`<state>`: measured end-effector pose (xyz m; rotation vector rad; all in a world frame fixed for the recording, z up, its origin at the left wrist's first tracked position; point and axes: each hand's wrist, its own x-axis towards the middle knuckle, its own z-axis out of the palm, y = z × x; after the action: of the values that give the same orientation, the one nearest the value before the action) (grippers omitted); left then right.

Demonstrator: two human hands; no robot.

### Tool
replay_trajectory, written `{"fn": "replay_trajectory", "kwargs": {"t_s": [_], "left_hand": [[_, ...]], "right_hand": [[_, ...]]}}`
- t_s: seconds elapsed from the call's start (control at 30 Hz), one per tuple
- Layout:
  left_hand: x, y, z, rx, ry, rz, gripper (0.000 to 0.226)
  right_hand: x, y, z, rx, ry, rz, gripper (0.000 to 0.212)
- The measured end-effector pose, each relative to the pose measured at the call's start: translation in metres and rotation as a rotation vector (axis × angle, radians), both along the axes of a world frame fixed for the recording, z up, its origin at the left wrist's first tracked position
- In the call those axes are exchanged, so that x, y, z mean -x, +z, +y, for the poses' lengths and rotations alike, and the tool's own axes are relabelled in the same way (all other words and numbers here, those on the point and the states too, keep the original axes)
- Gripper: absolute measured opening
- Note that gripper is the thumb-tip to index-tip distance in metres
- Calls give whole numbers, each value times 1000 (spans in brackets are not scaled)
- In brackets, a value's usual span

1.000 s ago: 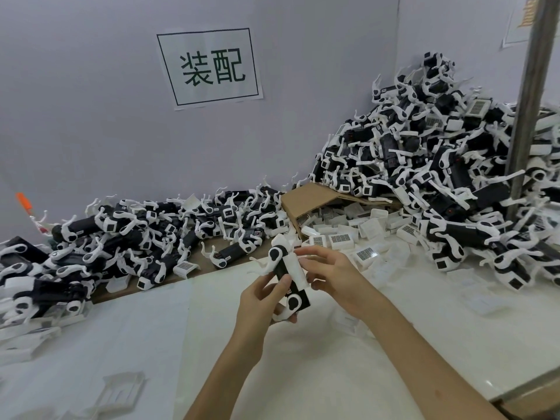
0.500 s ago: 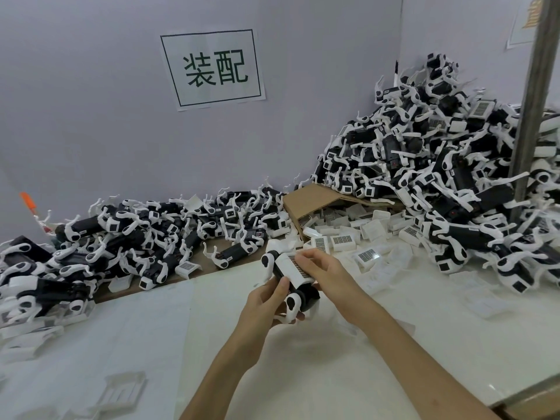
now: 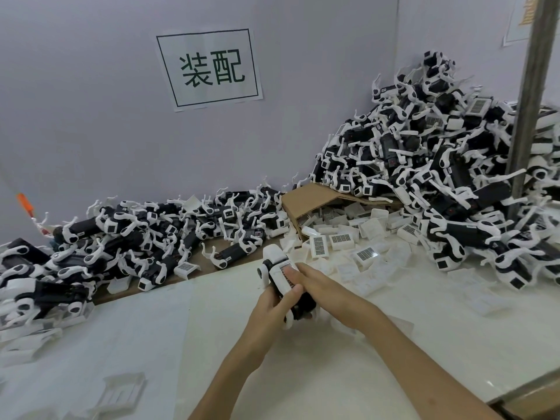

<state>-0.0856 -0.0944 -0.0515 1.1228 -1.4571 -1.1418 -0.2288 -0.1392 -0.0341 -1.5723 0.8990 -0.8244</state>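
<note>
A black-and-white plastic device (image 3: pixel 274 268) with white hooked arms is held over the white tabletop (image 3: pixel 348 374), near the middle of the view. My left hand (image 3: pixel 272 310) grips its lower body from the left, thumb across the front. My right hand (image 3: pixel 321 291) holds it from the right and its fingertips press a small white cover with a grid pattern (image 3: pixel 286 269) against the device's face. The device's lower end is hidden between my hands.
A low heap of the same devices (image 3: pixel 136 237) lines the wall at left, a tall heap (image 3: pixel 424 153) fills the right corner. A tipped cardboard box (image 3: pixel 309 201) spills white grid covers (image 3: pixel 341 241). A metal post (image 3: pixel 530 101) stands at right. A paper sign (image 3: pixel 209 68) hangs on the wall.
The white cover went from loose in my right fingers to pressed flat on the device. Both hands closed in around the device and lowered it slightly.
</note>
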Motion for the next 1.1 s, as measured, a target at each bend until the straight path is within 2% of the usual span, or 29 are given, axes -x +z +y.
{"fn": "replay_trajectory", "kwargs": {"t_s": [0.23,0.43,0.67,0.77,0.83,0.9,0.97,1.1], "left_hand": [[1,2,2,55,-18,37,50],[1,3,3,65,-22,40,50],[3,6,4,71,-5,9,49],[1,9,5,41,29,25,40],[0,11,6,-10,47,47,44],[0,12,6,-37,69,44,51],[3,12,6,-41,143,47,55],[-2,12,-1,18,479,100,65]], "right_hand": [[-1,-1,-1,71,-2,-52,35],[-1,1,-1,122,39,-86,39],[-3,-2,-2,78,-15,-100,36],[-2,0,-3,93,-59,-111,34],[-1,0,-5,149,-110,-145,36],[1,1,-5,194,-113,-206,29],[2,1,-6,202,-94,-230,28],[5,6,-4,154,-62,-215,38]]}}
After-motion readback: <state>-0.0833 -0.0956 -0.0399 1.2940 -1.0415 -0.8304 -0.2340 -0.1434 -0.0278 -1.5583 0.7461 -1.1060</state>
